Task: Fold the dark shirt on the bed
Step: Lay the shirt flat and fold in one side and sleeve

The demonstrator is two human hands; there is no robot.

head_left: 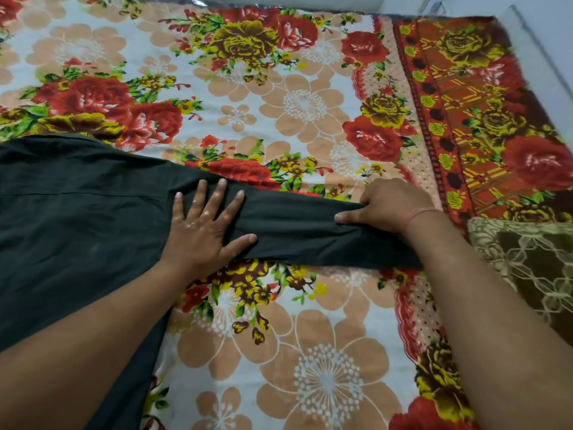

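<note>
So, the dark shirt (77,218) is laid at frame left on the bed (310,336), sleeve (294,231) stretched rightward, pinned by the spread-flat left grip (204,234), its end pinched by the right grip (387,206). Soft, light, floppy stuff: probably best taken at cuff and seams.

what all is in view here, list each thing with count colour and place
dark shirt: one, blackish, spread on the bed's left side, one sleeve stretched to the right
bedsheet: one, white with red, yellow and peach flowers, red border at right, covering the bed
blanket: one, olive brown with a pale net pattern, right edge
wall: one, white, top right corner
wrist thread: one, reddish, on the right wrist
left hand: one, flat, fingers spread, pressing the shirt where the sleeve starts
right hand: one, gripping the sleeve's end
</note>
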